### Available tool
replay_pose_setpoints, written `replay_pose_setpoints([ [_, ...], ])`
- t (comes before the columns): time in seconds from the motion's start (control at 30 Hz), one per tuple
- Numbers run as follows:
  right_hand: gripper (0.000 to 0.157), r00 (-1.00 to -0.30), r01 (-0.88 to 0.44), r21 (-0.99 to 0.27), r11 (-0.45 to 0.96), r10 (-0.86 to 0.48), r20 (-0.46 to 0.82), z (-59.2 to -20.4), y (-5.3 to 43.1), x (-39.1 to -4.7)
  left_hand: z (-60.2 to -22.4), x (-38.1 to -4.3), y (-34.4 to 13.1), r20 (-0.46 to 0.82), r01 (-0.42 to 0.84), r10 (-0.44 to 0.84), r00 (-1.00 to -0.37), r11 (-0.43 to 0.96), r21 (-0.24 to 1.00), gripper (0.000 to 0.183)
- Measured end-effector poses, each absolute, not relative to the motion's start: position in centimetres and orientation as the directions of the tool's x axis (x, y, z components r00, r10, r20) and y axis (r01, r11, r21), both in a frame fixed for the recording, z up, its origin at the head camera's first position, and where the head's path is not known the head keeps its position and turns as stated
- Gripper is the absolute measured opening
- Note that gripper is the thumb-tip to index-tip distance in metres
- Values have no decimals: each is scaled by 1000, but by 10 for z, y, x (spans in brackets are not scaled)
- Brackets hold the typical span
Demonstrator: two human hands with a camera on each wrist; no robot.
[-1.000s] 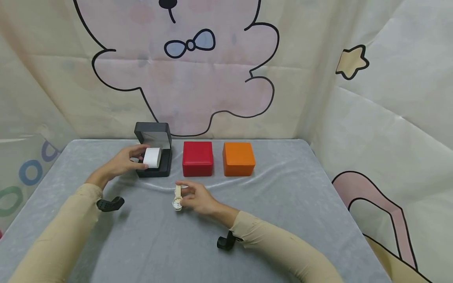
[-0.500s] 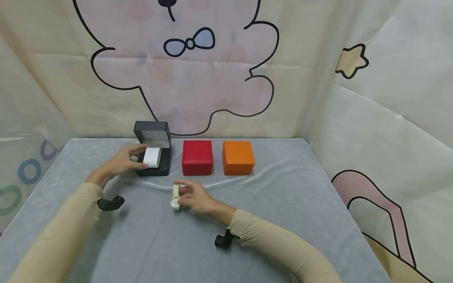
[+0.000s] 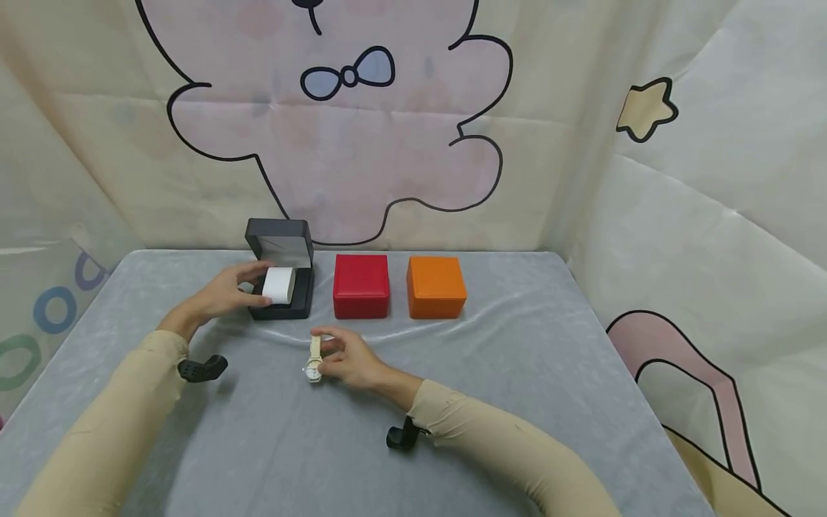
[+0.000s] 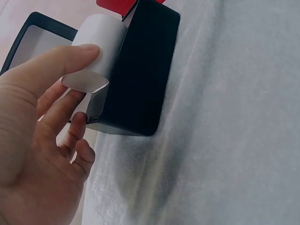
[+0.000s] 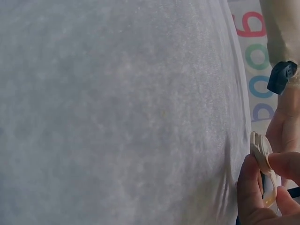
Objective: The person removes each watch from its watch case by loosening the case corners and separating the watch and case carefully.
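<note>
Wristwatch (image 3: 314,365), one, cream-strapped, is pinched by the fingers and thumb of the right hand (image 3: 351,359), over the table in front of three boxes. Of these, one dark box (image 3: 300,305) stands open with its lid up; one red box (image 3: 361,287) and one orange box (image 3: 436,289) are shut. One white cushion (image 3: 279,286) sits in the dark box, gripped by the left hand (image 3: 222,293). Two black wrist devices (image 3: 202,369) show, one at each sleeve. Grey, velvety cloth (image 3: 517,373) covers the table; behind hangs one pale sheet (image 3: 543,79) printed with a pink figure wearing a blue bow, and at the right one yellow star (image 3: 647,110)
</note>
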State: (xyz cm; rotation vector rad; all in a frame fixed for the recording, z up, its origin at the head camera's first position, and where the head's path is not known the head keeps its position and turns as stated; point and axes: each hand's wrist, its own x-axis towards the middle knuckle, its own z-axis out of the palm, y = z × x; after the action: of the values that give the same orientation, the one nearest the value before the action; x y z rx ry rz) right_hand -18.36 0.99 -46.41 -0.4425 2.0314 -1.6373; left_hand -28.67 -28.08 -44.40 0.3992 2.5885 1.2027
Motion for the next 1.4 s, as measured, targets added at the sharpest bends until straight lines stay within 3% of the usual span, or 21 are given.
replay_pose_setpoints([
  [0.6,57,-831,-29,-953,302,-536,-145,-470,-6,-181,-446,-285,-287,-110,142,351,-930,617,774,81],
  [1.03,57,-842,-351,-735,580,-540,-24,-467,-2,-183,-444,-285,-284,-108,147,357,-928,615,775,80],
  [1.4,65,-802,-328,-794,511,-595,-52,-465,7,-190,-442,-286,-285,-112,133,357,-927,595,793,81],
])
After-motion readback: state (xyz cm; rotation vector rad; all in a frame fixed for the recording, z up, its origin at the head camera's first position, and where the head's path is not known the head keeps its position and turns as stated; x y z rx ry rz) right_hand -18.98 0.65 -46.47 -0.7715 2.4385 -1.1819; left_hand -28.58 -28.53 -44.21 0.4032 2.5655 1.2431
